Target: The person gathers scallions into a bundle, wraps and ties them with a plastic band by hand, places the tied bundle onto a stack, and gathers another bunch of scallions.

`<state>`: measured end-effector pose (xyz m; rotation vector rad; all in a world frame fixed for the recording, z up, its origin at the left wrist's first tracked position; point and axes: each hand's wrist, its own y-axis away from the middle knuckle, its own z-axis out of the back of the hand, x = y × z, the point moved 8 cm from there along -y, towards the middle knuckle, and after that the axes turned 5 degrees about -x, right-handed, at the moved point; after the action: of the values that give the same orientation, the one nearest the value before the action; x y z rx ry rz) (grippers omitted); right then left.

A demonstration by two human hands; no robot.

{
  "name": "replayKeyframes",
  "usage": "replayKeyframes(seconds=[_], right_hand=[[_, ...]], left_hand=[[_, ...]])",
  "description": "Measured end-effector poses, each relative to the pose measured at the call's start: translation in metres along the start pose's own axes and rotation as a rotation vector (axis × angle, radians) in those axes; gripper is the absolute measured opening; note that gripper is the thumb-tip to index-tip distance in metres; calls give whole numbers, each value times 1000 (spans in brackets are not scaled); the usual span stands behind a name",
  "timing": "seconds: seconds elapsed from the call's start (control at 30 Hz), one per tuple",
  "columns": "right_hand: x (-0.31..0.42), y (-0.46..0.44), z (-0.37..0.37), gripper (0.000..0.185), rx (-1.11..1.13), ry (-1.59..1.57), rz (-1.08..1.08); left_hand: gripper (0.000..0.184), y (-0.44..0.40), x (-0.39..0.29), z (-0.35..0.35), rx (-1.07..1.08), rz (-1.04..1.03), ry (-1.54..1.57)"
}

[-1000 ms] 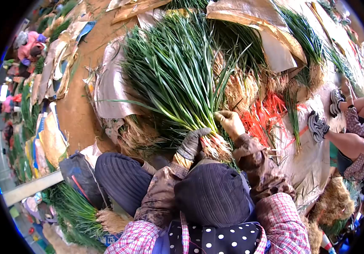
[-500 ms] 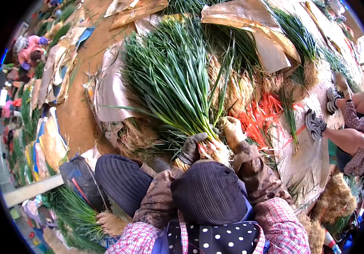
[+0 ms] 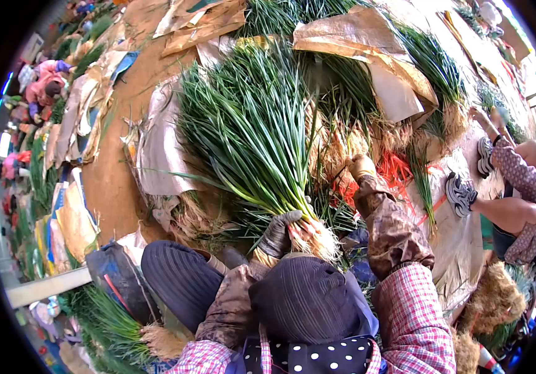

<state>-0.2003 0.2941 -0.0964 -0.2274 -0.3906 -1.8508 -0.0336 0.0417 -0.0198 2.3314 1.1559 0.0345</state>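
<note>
We hold a big bunch of green onions (image 3: pixel 249 134) in our gloved left hand (image 3: pixel 275 237), its fingers wrapped around the pale stems just above the roots; the leaves fan out ahead, beside a whitish sheet (image 3: pixel 162 159). Our right hand (image 3: pixel 362 166) is at the root ends of the onion pile (image 3: pixel 325 153), near red strips (image 3: pixel 394 169) (whether those fingers grip anything, we cannot tell).
</note>
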Motion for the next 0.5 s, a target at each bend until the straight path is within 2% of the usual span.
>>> replayKeyframes(seconds=[0.1,0.13,0.17,0.23,0.27,0.3,0.33,0.4,0.43,0.5], right_hand=[[18,27,3,26,-29,-72,102],[19,43,4,21,-27,-192,47],[26,67,4,26,21,-186,122],[49,128,17,20,74,-500,190],[71,159,36,16,88,-462,339],[72,181,23,12,202,-377,356],[64,194,-3,12,290,-622,272],[31,209,-53,20,718,-1010,-284],[67,201,-1,28,437,-598,294],[58,175,-17,35,479,-1147,-129]], left_hand=[[45,-3,7,4,40,79,6],[50,-6,7,10,-5,20,-28],[54,-10,7,13,-47,-36,-66],[56,-5,3,-9,-72,-19,-60],[56,-7,6,-4,98,105,-69],[57,-12,13,21,58,141,-76],[56,-6,11,6,1,93,-34],[54,-5,11,-1,-34,37,-8],[55,-5,7,-11,136,135,-64],[45,2,7,-24,19,64,-41]])
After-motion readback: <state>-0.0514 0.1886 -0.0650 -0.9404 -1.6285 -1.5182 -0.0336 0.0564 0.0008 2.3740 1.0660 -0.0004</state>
